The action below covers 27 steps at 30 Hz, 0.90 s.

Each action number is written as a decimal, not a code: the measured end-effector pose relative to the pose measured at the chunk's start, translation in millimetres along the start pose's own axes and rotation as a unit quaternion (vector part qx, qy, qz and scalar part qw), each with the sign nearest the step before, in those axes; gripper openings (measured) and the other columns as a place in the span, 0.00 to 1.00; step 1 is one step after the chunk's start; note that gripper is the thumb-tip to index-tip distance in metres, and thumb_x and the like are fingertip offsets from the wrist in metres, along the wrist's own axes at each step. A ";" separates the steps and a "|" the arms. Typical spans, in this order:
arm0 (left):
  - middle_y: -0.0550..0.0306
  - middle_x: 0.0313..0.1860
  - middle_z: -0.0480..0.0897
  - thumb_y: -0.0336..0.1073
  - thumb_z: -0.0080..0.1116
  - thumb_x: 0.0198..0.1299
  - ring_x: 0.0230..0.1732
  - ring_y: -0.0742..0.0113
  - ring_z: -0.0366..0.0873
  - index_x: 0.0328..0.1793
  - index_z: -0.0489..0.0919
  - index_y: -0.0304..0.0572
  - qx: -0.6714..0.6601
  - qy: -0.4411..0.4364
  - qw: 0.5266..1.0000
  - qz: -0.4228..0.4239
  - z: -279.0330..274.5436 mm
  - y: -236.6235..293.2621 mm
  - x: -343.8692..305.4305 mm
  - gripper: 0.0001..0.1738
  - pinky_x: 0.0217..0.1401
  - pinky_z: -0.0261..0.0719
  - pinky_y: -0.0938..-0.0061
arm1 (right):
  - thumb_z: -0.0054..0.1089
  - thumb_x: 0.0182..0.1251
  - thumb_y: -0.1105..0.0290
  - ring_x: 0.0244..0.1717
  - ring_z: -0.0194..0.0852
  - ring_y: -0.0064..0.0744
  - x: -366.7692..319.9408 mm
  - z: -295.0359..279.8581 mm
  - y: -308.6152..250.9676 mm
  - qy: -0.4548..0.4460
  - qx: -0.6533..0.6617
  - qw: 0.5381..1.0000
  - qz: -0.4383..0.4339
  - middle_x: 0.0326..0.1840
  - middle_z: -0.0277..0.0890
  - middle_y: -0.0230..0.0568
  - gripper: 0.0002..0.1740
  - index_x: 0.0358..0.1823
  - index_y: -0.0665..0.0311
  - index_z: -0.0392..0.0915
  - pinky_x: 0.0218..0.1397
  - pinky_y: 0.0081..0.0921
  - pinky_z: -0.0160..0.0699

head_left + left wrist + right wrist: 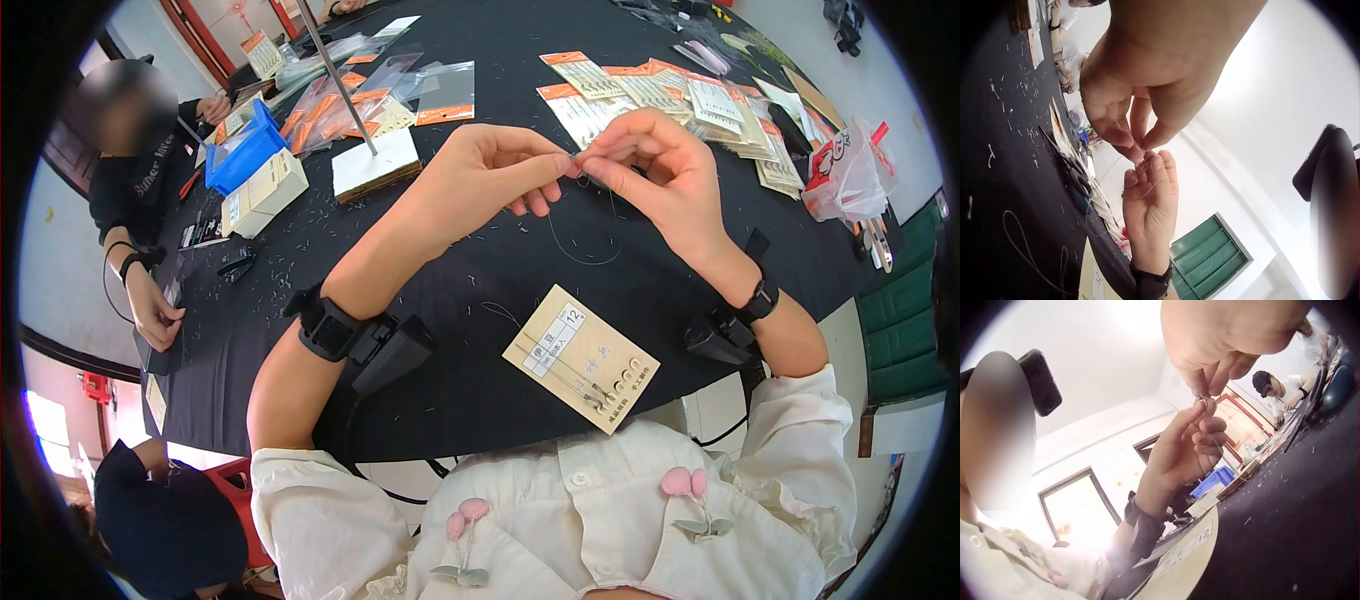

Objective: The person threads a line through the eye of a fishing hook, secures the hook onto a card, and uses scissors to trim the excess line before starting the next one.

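Note:
In the head view my left hand [480, 185] and right hand [670, 190] meet above the black table. The thumb and fingertips of each pinch a thin fishing line [588, 263], which droops in a loop below them. Whatever small piece sits between the fingertips is mostly hidden. The left wrist view shows the line [1152, 189] crossing the right palm; in the right wrist view it trails past the left hand [1175, 450]. Below the hands lies a tan card [540, 362] with several small hooks [598, 397] and leader lines attached.
White foam block [365, 170] with an upright rod stands beyond my left arm, near a blue bin [245, 152]. Packaged cards [640, 95] are piled at the far right beside a plastic bag [850, 185]. Scissors [1072, 170] lie nearby. Another person [140, 170] sits at left.

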<state>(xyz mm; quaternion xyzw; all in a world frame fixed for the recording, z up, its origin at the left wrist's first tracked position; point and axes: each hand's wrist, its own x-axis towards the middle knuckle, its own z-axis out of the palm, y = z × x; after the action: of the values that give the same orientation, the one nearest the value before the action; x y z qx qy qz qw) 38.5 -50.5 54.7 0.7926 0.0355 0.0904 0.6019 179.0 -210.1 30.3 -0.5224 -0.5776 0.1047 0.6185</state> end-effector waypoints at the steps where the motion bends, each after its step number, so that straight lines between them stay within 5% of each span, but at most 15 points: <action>1: 0.61 0.30 0.81 0.42 0.56 0.64 0.31 0.78 0.77 0.45 0.83 0.37 -0.002 0.000 1.000 0.000 0.1 0.2 0.0 0.15 0.33 0.72 0.85 | 0.62 0.62 0.78 0.38 0.79 0.18 0.1 0.0 -0.2 -0.001 0.000 1.000 -0.002 0.37 0.82 0.35 0.09 0.42 0.65 0.74 0.38 0.13 0.72; 27: 0.61 0.31 0.82 0.40 0.61 0.61 0.31 0.78 0.76 0.43 0.84 0.37 -0.029 -0.004 1.000 -0.012 4.7 -5.3 1.2 0.13 0.33 0.71 0.85 | 0.62 0.62 0.78 0.36 0.79 0.15 -1.7 0.9 1.4 0.001 -0.027 0.999 -0.017 0.37 0.82 0.32 0.07 0.40 0.63 0.75 0.35 0.12 0.69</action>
<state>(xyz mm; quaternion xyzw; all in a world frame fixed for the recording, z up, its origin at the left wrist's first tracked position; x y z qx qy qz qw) 40.8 -53.3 48.5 0.7749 0.0395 0.0808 0.6256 178.5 -210.3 28.0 -0.5293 -0.5885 0.0782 0.6062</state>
